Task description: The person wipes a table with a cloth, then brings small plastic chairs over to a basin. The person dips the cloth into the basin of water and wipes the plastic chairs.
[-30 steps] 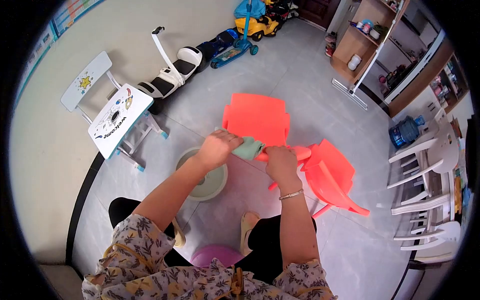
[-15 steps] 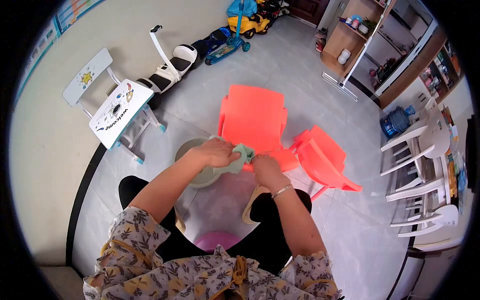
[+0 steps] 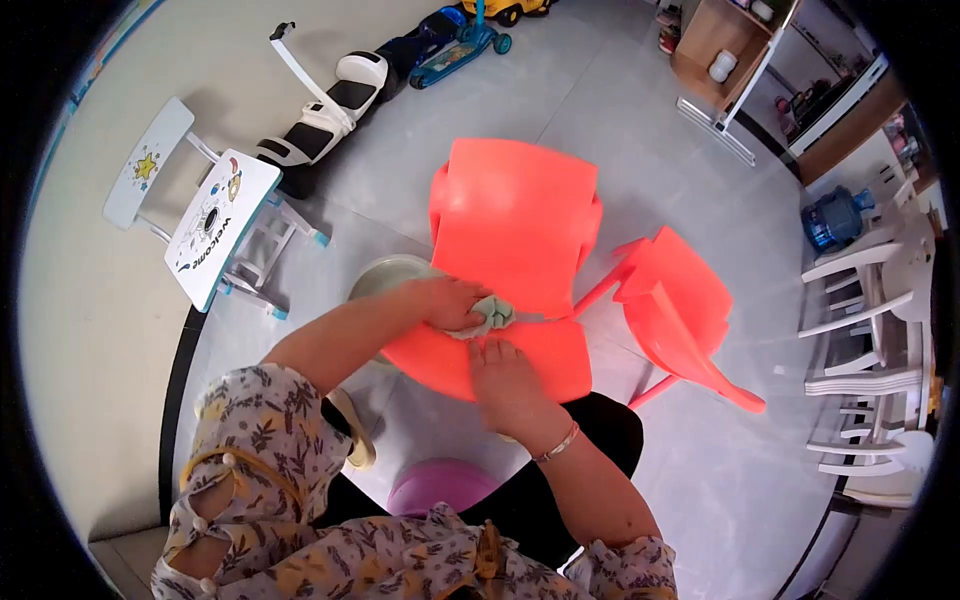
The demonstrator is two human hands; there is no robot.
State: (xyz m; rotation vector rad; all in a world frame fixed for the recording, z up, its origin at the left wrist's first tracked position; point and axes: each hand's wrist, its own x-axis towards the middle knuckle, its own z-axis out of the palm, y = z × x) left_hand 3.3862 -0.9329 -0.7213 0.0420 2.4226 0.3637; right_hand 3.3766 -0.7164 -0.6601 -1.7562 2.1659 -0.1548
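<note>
A small red-orange plastic chair point(image 3: 515, 215) stands before me, its backrest away from me and its seat close to my knees. My left hand point(image 3: 447, 303) is closed on a crumpled pale green cloth point(image 3: 491, 315), pressing it against the rear part of the seat near the backrest. Lower on the same seat rests my right hand point(image 3: 507, 382), fingers stretched out towards the cloth and touching the plastic. Partly hidden behind my left forearm and the seat is a pale round basin point(image 3: 385, 272).
A second red-orange chair point(image 3: 680, 300) lies tipped on the right. On the left stand a white child's desk chair point(image 3: 222, 225) and a white ride-on scooter point(image 3: 335, 110). White chairs point(image 3: 870, 290) and a blue water bottle point(image 3: 835, 220) line the right. A purple round object point(image 3: 440, 487) sits between my feet.
The cloth, earlier between both hands at the seat's left side, is now under my left hand on the seat. My right hand has moved down and nearer. The seat shows more fully.
</note>
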